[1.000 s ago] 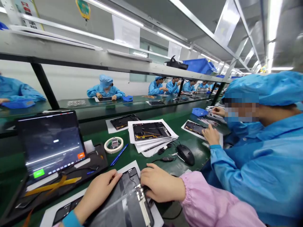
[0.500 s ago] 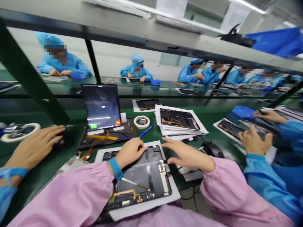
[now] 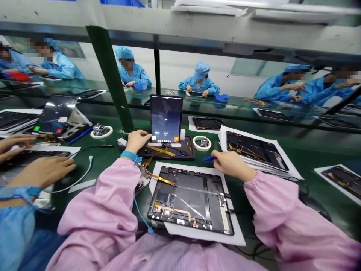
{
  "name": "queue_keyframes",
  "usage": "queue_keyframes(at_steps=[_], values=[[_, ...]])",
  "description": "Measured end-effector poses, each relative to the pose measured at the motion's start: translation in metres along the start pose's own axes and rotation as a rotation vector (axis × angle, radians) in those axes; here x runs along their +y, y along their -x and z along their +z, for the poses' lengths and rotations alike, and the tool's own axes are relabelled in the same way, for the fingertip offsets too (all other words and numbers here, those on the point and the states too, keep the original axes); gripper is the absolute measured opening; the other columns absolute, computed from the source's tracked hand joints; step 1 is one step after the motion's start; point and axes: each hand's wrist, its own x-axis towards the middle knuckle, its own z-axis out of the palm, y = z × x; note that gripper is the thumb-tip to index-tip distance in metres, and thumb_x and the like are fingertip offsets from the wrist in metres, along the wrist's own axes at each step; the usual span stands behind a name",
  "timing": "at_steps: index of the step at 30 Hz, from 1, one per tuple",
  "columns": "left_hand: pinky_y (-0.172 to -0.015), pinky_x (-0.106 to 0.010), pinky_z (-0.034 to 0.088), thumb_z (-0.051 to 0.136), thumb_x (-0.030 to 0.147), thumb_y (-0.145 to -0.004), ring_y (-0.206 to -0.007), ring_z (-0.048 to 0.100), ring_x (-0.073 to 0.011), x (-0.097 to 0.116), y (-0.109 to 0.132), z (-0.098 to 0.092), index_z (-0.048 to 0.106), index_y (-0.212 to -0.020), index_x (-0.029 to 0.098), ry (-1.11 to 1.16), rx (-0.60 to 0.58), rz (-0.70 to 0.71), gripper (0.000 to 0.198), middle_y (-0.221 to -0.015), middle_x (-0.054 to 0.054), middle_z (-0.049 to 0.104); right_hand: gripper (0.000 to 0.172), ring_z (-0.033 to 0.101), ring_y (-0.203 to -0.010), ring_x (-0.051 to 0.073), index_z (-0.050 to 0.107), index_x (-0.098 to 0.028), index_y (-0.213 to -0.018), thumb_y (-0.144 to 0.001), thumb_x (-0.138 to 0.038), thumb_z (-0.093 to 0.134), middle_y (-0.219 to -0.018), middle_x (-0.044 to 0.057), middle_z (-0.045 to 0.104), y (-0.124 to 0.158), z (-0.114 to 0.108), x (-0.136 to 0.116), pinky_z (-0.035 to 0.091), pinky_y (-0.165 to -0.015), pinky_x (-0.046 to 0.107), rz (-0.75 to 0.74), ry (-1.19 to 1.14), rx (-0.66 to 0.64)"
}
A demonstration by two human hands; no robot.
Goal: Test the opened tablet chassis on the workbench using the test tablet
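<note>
My left hand (image 3: 137, 141) has its fingers stretched out, their tips at the lower left edge of an upright lit display (image 3: 166, 116). That display stands in a black tray (image 3: 190, 148) with flex cables and small parts. Pinched in the fingers of my right hand (image 3: 232, 163) is a blue pen (image 3: 209, 159). In front of me an opened tablet housing (image 3: 194, 199) lies on white sheets (image 3: 237, 229), its inside facing up. An orange flex cable (image 3: 162, 178) reaches into it from a circuit board (image 3: 143, 180) on the left.
A roll of tape (image 3: 202, 143) with metal parts in it lies right of the tray. Stacked housings (image 3: 256, 150) on white sheets are farther right, near a black mouse (image 3: 314, 203). A co-worker's hands (image 3: 42, 173) work at the left. A green post (image 3: 111, 75) rises behind.
My left hand has left the housing and reached the display's lower edge. My right hand now holds the blue pen that lay on the bench. The view has turned left.
</note>
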Motion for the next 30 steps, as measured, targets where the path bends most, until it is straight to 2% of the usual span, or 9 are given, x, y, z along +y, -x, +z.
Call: queue_keyframes(at_steps=[5,7,9,11,14,16,18,24,30], values=[[-0.09,-0.033,0.039,0.056,0.046,-0.081,-0.095,0.053,-0.0199,-0.002,0.003,0.016,0.064,-0.091,0.011,-0.112,-0.098,-0.002,0.037,-0.094,-0.009,0.066,0.013,0.05,-0.051,0.013,0.046,-0.022,-0.082,-0.081,-0.027,0.058,-0.066,-0.002,0.056,0.043,-0.046,-0.016,0.036,-0.053,0.025,0.104,-0.592,0.524],[-0.093,-0.038,0.037,0.055,0.048,-0.082,-0.099,0.051,-0.0218,0.003,0.008,0.013,0.063,-0.097,0.008,-0.151,-0.07,-0.003,0.043,-0.098,-0.01,0.065,0.01,0.052,-0.055,0.014,0.045,-0.024,-0.09,-0.087,-0.03,0.053,-0.07,-0.001,0.057,0.057,-0.053,-0.025,0.038,-0.051,0.025,0.181,-0.971,0.613],[-0.092,-0.041,0.037,0.058,0.048,-0.08,-0.1,0.051,-0.0239,0.015,0.015,0.008,0.062,-0.101,0.007,-0.203,-0.001,0.009,0.046,-0.099,-0.01,0.063,0.017,0.058,-0.066,0.016,0.047,-0.024,-0.104,-0.09,-0.033,0.047,-0.081,0.002,0.061,0.067,-0.049,-0.031,0.042,-0.054,0.025,0.262,-1.25,0.556],[-0.086,-0.037,0.041,0.059,0.046,-0.079,-0.092,0.055,-0.0218,0.033,0.028,0.007,0.063,-0.097,0.011,-0.185,-0.024,0.078,0.04,-0.093,-0.007,0.065,0.021,0.059,-0.075,0.016,0.051,-0.021,-0.104,-0.088,-0.033,0.053,-0.086,0.003,0.062,0.074,-0.035,-0.034,0.044,-0.06,0.026,0.37,-1.314,0.419],[-0.067,-0.029,0.042,0.057,0.049,-0.078,-0.069,0.058,-0.0166,0.065,0.059,0.016,0.065,-0.077,0.017,-0.073,-0.426,0.254,0.033,-0.074,-0.002,0.066,0.01,0.054,-0.062,0.012,0.053,-0.019,-0.085,-0.083,-0.028,0.058,-0.067,-0.003,0.055,0.082,-0.007,-0.037,0.042,-0.061,0.025,0.526,-1.328,0.284],[-0.057,-0.026,0.038,0.059,0.054,-0.073,-0.06,0.056,-0.0152,0.08,0.081,0.026,0.062,-0.068,0.019,-0.077,-0.714,0.368,0.035,-0.065,0.0,0.064,0.011,0.055,-0.064,0.013,0.052,-0.019,-0.089,-0.083,-0.027,0.056,-0.067,-0.003,0.057,0.086,0.009,-0.04,0.044,-0.065,0.026,0.549,-1.373,0.263],[-0.051,-0.025,0.033,0.063,0.055,-0.068,-0.055,0.054,-0.0143,0.087,0.098,0.037,0.058,-0.062,0.02,-0.15,-0.857,0.43,0.036,-0.059,0.001,0.061,0.017,0.06,-0.072,0.014,0.051,-0.019,-0.096,-0.083,-0.029,0.057,-0.076,0.0,0.063,0.089,0.02,-0.044,0.046,-0.07,0.028,0.543,-1.367,0.273],[-0.048,-0.025,0.025,0.067,0.052,-0.064,-0.049,0.05,-0.0138,0.083,0.109,0.052,0.052,-0.058,0.021,-0.273,-0.92,0.445,0.035,-0.053,0.003,0.059,0.013,0.045,-0.047,0.01,0.048,-0.02,-0.074,-0.077,-0.027,0.059,-0.053,-0.006,0.048,0.092,0.03,-0.049,0.033,-0.047,0.022,0.65,-1.238,0.29],[-0.05,-0.026,0.024,0.067,0.052,-0.065,-0.05,0.049,-0.014,0.083,0.108,0.052,0.053,-0.059,0.022,-0.295,-0.932,0.429,0.034,-0.054,0.003,0.059,0.014,0.043,-0.045,0.009,0.047,-0.02,-0.072,-0.079,-0.027,0.056,-0.05,-0.007,0.047,0.091,0.029,-0.05,0.032,-0.046,0.022,0.594,-1.305,0.207]])
